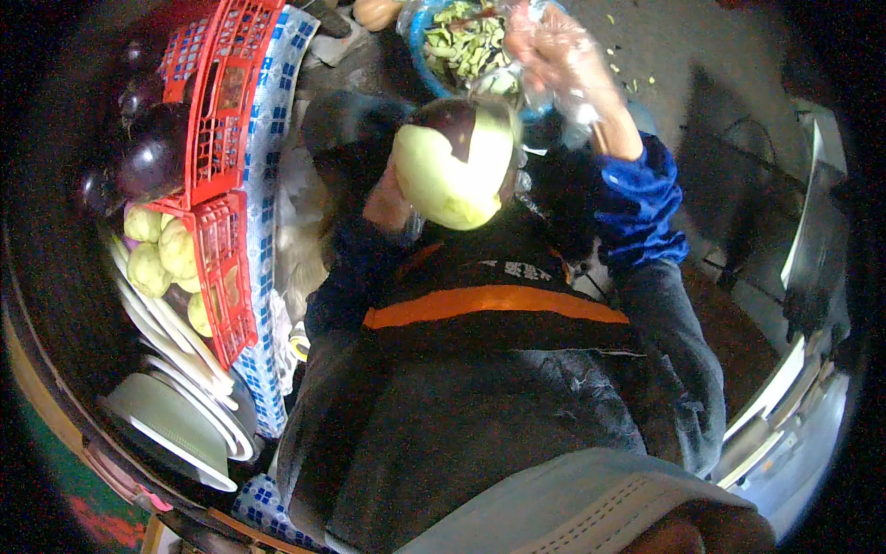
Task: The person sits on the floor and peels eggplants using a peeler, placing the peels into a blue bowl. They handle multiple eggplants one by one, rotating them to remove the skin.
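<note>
My left hand (389, 200) is wrapped round a large, round eggplant (452, 175) in front of my chest. Most of its visible side is peeled to pale green, while dark purple skin remains at the top. Above and to the right, my right hand (558, 55) wears a clear plastic glove and is closed beside the rim of a blue basin (420, 65). Glare and blur hide what its fingers hold, if anything. Pale and dark peelings (461, 42) lie inside the basin, just beyond the eggplant.
To the left, red plastic baskets (221, 120) stand on a blue-and-white checked cloth (268, 120). Unpeeled purple eggplants (152, 162) and several pale peeled ones (148, 249) lie beside them. White basins and colanders (175, 425) are stacked nearer me. Scraps dot the grey floor (646, 46).
</note>
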`<act>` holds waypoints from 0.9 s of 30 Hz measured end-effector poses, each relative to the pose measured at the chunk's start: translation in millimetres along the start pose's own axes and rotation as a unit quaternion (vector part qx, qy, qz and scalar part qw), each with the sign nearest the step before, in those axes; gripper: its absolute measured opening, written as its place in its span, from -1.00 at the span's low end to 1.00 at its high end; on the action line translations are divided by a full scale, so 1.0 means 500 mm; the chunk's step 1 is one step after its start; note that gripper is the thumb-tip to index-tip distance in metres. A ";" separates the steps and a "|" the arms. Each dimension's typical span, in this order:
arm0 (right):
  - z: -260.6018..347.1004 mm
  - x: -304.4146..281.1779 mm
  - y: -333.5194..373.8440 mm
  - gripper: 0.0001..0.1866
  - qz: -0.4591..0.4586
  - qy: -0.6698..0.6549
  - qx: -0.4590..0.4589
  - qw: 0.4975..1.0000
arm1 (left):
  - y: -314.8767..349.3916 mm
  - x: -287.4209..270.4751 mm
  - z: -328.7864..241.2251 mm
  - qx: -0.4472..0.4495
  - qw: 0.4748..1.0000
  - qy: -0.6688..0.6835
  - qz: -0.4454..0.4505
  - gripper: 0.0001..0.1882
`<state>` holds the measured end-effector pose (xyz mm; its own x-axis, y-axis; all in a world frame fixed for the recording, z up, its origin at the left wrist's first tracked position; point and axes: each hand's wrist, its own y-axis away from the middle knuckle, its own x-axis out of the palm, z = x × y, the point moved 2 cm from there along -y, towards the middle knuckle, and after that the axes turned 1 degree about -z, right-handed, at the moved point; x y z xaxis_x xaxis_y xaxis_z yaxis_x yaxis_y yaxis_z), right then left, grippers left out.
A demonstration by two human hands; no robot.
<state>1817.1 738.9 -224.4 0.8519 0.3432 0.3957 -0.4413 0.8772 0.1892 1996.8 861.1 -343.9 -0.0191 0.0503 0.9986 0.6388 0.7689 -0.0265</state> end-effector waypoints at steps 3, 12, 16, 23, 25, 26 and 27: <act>-0.009 -0.048 -0.038 -0.81 -0.108 0.387 -0.110 0.909 | 0.020 -0.011 -0.006 -0.011 1.000 0.010 -0.010 -0.32; 0.028 0.071 0.060 -0.69 0.149 -0.047 0.021 0.988 | -0.028 -0.006 -0.005 -0.100 0.995 0.013 -0.024 -0.47; 0.013 0.026 -0.015 -0.81 0.001 0.028 0.016 0.999 | -0.015 0.045 -0.013 -0.090 0.983 -0.126 -0.094 -0.57; 0.025 0.036 0.043 -0.80 0.075 -0.001 -0.039 0.996 | 0.046 0.089 -0.018 -0.015 0.932 -0.284 -0.226 -0.58; 0.015 0.043 0.054 -0.78 0.105 -0.035 0.019 0.994 | 0.026 0.104 -0.020 -0.053 0.945 -0.283 -0.153 -0.56; 0.004 0.048 0.061 -0.77 0.102 -0.030 0.082 0.991 | 0.015 0.113 -0.024 -0.069 0.950 -0.281 -0.115 -0.55; -0.005 0.035 0.038 -0.74 0.149 -0.083 0.078 0.982 | 0.018 0.123 -0.020 -0.061 0.956 -0.266 -0.110 -0.51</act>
<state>1824.5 762.4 -216.0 0.6263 0.5053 0.5936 -0.7128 0.6796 0.1736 2009.1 864.7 -282.0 -0.5304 0.2379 0.8137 0.6586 0.7200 0.2188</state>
